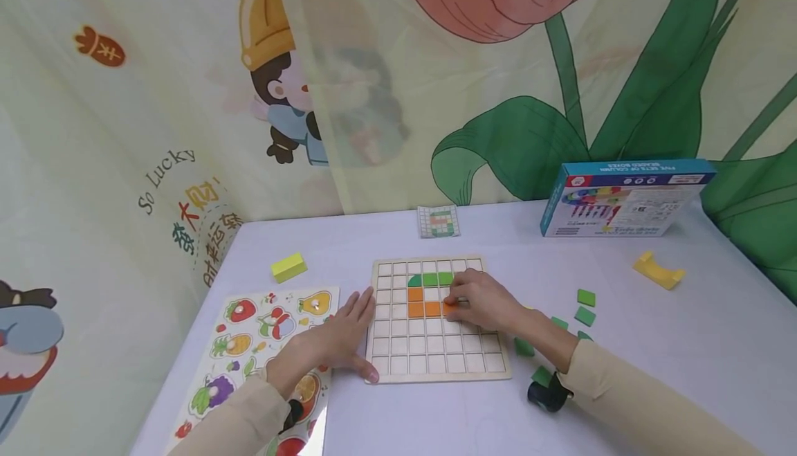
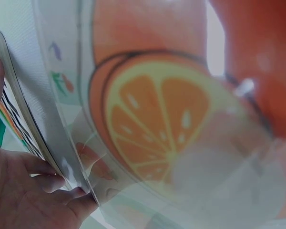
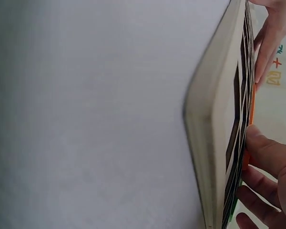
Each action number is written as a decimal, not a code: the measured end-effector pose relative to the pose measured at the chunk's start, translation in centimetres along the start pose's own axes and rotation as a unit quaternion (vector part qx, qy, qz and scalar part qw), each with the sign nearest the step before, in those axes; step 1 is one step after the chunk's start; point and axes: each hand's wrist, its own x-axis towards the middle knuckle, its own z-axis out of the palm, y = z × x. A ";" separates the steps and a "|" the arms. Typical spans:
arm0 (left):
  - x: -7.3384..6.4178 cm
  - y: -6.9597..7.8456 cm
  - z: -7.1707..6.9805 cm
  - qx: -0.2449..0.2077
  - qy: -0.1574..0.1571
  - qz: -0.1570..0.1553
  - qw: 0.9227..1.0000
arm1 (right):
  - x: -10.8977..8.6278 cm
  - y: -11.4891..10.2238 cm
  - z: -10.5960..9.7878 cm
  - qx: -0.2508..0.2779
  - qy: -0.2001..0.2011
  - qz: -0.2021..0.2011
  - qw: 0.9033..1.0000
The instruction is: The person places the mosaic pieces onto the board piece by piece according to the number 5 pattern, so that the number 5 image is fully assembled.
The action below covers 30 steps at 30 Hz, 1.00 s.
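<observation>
A wooden grid board (image 1: 438,367) lies on the table, with square cells framed by thin raised lines. Orange tiles (image 1: 416,309) and green tiles (image 1: 429,279) sit in some of its cells; one green piece at the row's left has a rounded corner. My right hand (image 1: 488,302) reaches over the board's right part. Its thumb and fingers pinch an orange tile (image 3: 246,160) at the board's surface, partly hidden by the fingers. Spread along the board's left edge, my left hand (image 1: 342,338) touches the frame with fingers extended.
Loose green tiles (image 1: 585,315) lie right of the board, some near my right forearm. A fruit picture sheet (image 1: 255,362) is under my left forearm. Farther back are a yellow block (image 1: 289,268), a pattern card (image 1: 438,222), a box (image 1: 623,200) and a yellow curved piece (image 1: 658,271).
</observation>
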 end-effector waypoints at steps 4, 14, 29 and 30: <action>-0.1 -0.1 0.0 -0.004 -0.001 -0.003 1.000 | 0.2 0.2 0.1 0.013 0.000 -0.002 1.000; 0.0 -0.3 0.2 -0.007 -0.004 0.010 1.000 | 0.0 0.2 -0.5 -0.002 -0.045 -0.001 0.999; 0.0 0.0 -0.3 0.001 -0.004 0.007 1.000 | -4.5 6.4 -6.3 -0.007 -0.082 0.097 0.992; 0.0 0.0 -0.3 0.000 -0.003 0.006 1.000 | -4.9 6.7 -6.4 -0.004 -0.092 0.103 0.990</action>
